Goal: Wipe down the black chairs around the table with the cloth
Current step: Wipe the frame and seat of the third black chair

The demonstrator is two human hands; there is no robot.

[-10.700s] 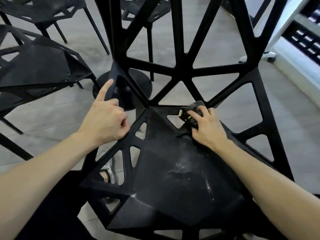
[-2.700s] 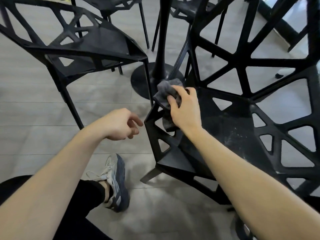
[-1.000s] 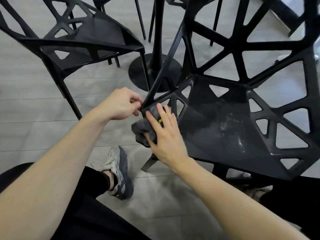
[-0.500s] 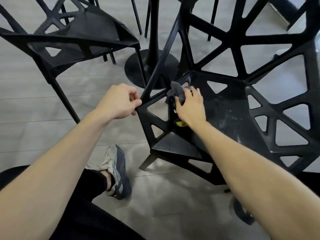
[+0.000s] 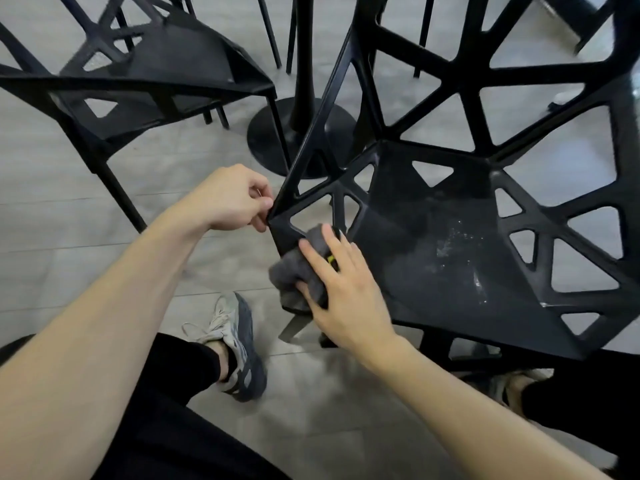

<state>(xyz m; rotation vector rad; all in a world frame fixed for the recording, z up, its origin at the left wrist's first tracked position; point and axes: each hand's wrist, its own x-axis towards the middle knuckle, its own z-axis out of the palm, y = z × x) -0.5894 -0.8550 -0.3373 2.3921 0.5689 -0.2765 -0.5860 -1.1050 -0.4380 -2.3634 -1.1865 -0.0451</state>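
The near black chair (image 5: 450, 258) fills the right half of the view, a rigid moulded shell of bars and triangular openings, its seat panel dusted with pale specks toward the right. It looks stiff and fairly light, and its matt surface should not be slippery; the thin bars give plenty of edges to take hold of, and the corner of the left arm frame is a sensible spot for steadying it. A second black chair (image 5: 156, 74) stands to the left, well apart from the hands, and further chair legs show at the top. Between the two chairs rises the table's pedestal (image 5: 304, 57), ending in a round base (image 5: 266, 136) on the grey floor (image 5: 86, 220).

The right hand (image 5: 341, 282) lies spread over the grey cloth (image 5: 294, 271), fingers (image 5: 313, 252) nearly straight, pressing it against the front left corner of the near chair's seat frame; part of the cloth hangs below the edge. The cloth is soft and bunches easily, so a flat palm with some downward pressure seems the best way to keep it working along the narrow bars. A small yellow tag (image 5: 331, 259) shows between the fingers.

The left hand (image 5: 230, 199) is curled, pinching the outer corner of the arm frame, apparently to hold the chair in place. A grey sneaker (image 5: 239, 344) rests on the floor below.
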